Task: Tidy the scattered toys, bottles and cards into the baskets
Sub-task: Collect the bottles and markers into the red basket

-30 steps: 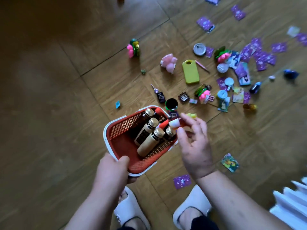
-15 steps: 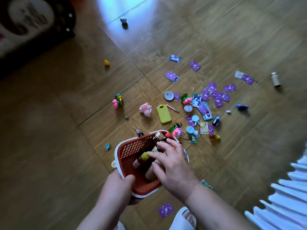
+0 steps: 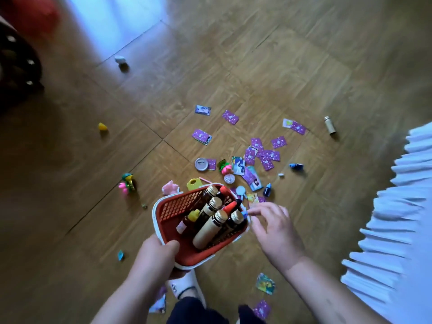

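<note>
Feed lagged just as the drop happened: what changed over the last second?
The right hand carried the yellow-capped bottle down into the basket, let it go and drew out to the basket's right; the bottle now lies inside. Whether its fingers pinch anything now is too blurred to tell. The left hand still grips the basket rim; the cards stay scattered.

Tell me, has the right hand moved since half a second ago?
Yes. The right hand came out of the red basket, rightward, towards the blue-capped bottle on the floor.
</note>
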`<act>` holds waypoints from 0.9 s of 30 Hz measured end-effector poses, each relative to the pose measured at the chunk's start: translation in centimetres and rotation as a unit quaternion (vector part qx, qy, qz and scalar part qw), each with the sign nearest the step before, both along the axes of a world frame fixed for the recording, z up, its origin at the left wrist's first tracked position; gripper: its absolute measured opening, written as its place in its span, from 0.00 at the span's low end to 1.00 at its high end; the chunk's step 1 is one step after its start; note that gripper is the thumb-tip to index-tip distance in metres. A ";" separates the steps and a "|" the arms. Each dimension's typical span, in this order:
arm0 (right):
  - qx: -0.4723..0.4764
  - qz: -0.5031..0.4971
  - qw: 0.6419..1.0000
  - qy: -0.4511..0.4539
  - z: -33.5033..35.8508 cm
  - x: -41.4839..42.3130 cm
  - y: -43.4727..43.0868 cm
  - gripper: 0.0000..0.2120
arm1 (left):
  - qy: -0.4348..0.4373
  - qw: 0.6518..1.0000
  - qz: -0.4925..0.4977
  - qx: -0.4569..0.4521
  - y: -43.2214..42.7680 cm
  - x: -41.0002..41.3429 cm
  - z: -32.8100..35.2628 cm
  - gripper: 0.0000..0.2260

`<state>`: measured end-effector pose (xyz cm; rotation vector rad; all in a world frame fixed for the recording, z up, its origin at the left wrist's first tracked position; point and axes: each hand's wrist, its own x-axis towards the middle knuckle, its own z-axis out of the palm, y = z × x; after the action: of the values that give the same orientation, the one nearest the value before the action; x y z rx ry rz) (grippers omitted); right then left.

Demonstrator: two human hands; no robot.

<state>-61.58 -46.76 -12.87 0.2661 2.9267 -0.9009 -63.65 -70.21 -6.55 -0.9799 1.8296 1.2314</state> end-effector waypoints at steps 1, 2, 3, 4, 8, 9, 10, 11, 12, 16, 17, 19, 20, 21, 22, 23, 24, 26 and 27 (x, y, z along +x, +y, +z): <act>-0.005 -0.024 0.999 -0.036 -0.3 -0.7 0.4 0.08 | 0.004 1.000 -0.015 -0.006 0.1 -1.2 -0.3 0.09; -0.005 -0.056 0.995 -0.077 -0.9 -1.4 0.9 0.07 | 0.006 0.999 -0.035 -0.010 0.4 -2.6 -0.7 0.09; -0.005 -0.081 0.990 -0.112 -1.4 -2.2 1.4 0.07 | 0.007 0.999 -0.048 -0.013 0.7 -3.9 -1.0 0.09; -0.005 -0.095 0.985 -0.141 -2.0 -3.0 1.9 0.07 | 0.006 0.998 -0.057 -0.015 0.8 -5.0 -1.3 0.09; -0.020 -0.159 0.966 -0.201 -5.9 -6.8 4.4 0.08 | 0.005 0.998 -0.067 -0.019 1.8 -9.1 -4.5 0.09; -0.021 -0.170 0.963 -0.206 -6.5 -7.4 4.8 0.08 | 0.003 0.998 -0.066 -0.019 1.9 -9.6 -4.9 0.09; -0.019 -0.178 0.961 -0.210 -8.2 -8.5 5.7 0.08 | -0.002 0.998 -0.060 -0.015 2.4 -10.6 -6.6 0.09; -0.017 -0.180 0.960 -0.213 -9.1 -9.1 6.1 0.08 | -0.004 0.998 -0.057 -0.019 2.6 -11.1 -7.3 0.09; -0.013 -0.182 0.958 -0.219 -10.7 -10.0 6.8 0.08 | -0.005 0.998 -0.056 -0.020 3.2 -11.9 -8.8 0.08; 0.002 -0.168 0.955 -0.246 -18.2 -13.4 9.1 0.09 | 0.023 0.997 -0.056 -0.044 6.4 -13.8 -15.0 0.06; 0.003 -0.165 0.954 -0.250 -20.6 -14.3 9.9 0.09 | 0.024 0.997 -0.054 -0.044 7.7 -14.2 -17.2 0.06; 0.010 -0.169 0.954 -0.247 -24.1 -15.8 11.5 0.09 | 0.026 0.998 -0.044 -0.027 9.7 -14.8 -20.8 0.06; 0.016 -0.170 0.956 -0.239 -25.7 -16.4 12.4 0.09 | 0.030 0.999 -0.041 -0.020 10.7 -15.0 -22.7 0.05; 0.023 -0.174 0.958 -0.228 -27.2 -17.0 13.5 0.09 | 0.034 0.998 -0.045 -0.021 11.6 -15.1 -24.4 0.05; 0.029 -0.179 0.959 -0.217 -29.0 -17.7 14.9 0.09 | 0.044 0.998 -0.048 -0.018 12.8 -15.3 -26.6 0.05; 0.034 -0.184 0.961 -0.205 -30.6 -18.4 16.2 0.09 | 0.045 0.998 -0.048 -0.017 13.9 -15.7 -28.2 0.06; 0.034 -0.191 0.962 -0.192 -32.0 -19.0 17.4 0.09 | 0.047 0.998 -0.043 -0.010 15.0 -16.2 -29.6 0.06; 0.027 -0.214 0.964 -0.157 -34.8 -20.3 20.0 0.09 | 0.047 0.998 -0.033 0.008 17.6 -17.1 -32.2 0.05; 0.021 -0.230 0.963 -0.139 -36.0 -20.8 21.6 0.09 | 0.043 0.998 -0.028 0.021 19.2 -17.7 -33.6 0.06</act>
<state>-82.42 -25.17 -48.91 1.0182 2.6610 -0.7633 -81.33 -51.06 -40.19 -0.8586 1.8776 1.2894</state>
